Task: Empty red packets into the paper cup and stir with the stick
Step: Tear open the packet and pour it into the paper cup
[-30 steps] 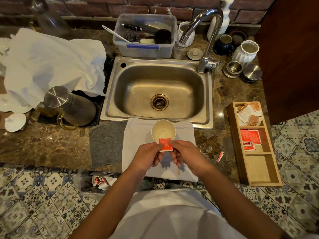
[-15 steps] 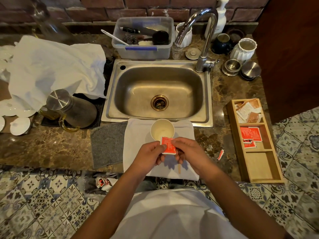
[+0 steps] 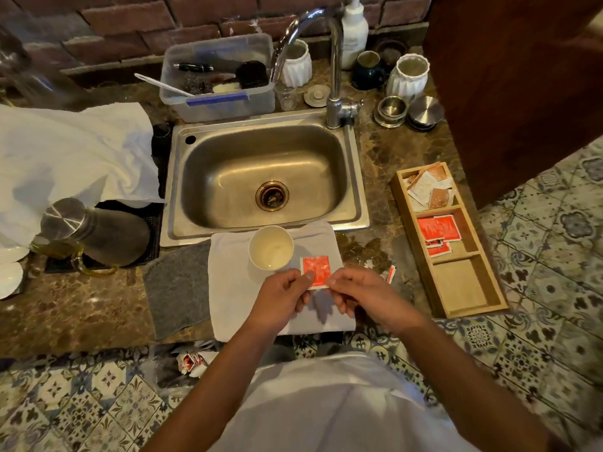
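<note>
A white paper cup (image 3: pixel 271 247) stands on a white towel (image 3: pixel 235 288) in front of the sink. Just to the cup's right and nearer to me, a red packet (image 3: pixel 317 269) is pinched upright between both hands. My left hand (image 3: pixel 283 296) grips its lower left edge and my right hand (image 3: pixel 360 293) its lower right corner. More red packets (image 3: pixel 439 229) lie in the middle compartment of a wooden tray (image 3: pixel 470 288) at the right. A torn red scrap (image 3: pixel 391 275) lies on the counter by my right hand. The stick is not visible.
The steel sink (image 3: pixel 264 181) and tap (image 3: pixel 334 102) sit behind the cup. A grey cloth (image 3: pixel 177 288) lies left of the towel, with a steel-lidded jug (image 3: pixel 94 230) further left. Crumpled red wrappers (image 3: pixel 191 362) are on the floor below the counter edge.
Both hands have carried the red packet from in front of the cup's near rim to its right side, turning it more upright. The cup has not moved.
</note>
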A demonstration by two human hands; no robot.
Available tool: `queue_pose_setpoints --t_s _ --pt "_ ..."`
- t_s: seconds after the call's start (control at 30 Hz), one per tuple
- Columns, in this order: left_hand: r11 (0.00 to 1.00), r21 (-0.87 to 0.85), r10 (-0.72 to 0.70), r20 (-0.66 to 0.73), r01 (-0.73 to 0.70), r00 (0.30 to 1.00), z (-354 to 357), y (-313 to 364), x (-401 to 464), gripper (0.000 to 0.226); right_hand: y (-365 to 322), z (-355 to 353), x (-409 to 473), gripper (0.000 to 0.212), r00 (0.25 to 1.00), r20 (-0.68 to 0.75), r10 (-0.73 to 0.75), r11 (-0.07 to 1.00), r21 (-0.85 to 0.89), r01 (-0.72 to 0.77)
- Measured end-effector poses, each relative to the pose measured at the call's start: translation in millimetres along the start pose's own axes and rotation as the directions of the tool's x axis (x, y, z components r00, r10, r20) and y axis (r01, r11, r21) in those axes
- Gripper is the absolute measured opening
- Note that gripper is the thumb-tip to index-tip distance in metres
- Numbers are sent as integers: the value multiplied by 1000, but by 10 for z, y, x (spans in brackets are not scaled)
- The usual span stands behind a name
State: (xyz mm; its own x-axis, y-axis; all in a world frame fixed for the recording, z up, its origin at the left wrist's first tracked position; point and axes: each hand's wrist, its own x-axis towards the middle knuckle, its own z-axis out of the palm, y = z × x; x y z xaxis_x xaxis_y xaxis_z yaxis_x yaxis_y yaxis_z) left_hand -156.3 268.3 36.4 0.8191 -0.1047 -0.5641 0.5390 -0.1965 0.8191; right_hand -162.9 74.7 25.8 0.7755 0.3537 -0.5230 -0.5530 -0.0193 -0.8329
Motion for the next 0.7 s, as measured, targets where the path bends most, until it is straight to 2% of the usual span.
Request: queue_pose_setpoints --t_s 0.1,0.33,0.5,0.7 --pt "1000 24 -19 57 17 998 202 4 63 34 88 -152 -151 26 997 -57 42 999 -21 -43" --pt "994 65 -96 236 82 967 639 -79 250 34 411 -485 -338 24 939 -332 92 995 62 -75" --pt "987 90 -153 267 134 951 935 -177 446 23 637 -649 -406 25 887 -430 166 985 118 -128" --pt "956 252 -215 251 151 944 1235 -389 680 28 876 -789 -376 29 807 -522 278 961 168 -222"
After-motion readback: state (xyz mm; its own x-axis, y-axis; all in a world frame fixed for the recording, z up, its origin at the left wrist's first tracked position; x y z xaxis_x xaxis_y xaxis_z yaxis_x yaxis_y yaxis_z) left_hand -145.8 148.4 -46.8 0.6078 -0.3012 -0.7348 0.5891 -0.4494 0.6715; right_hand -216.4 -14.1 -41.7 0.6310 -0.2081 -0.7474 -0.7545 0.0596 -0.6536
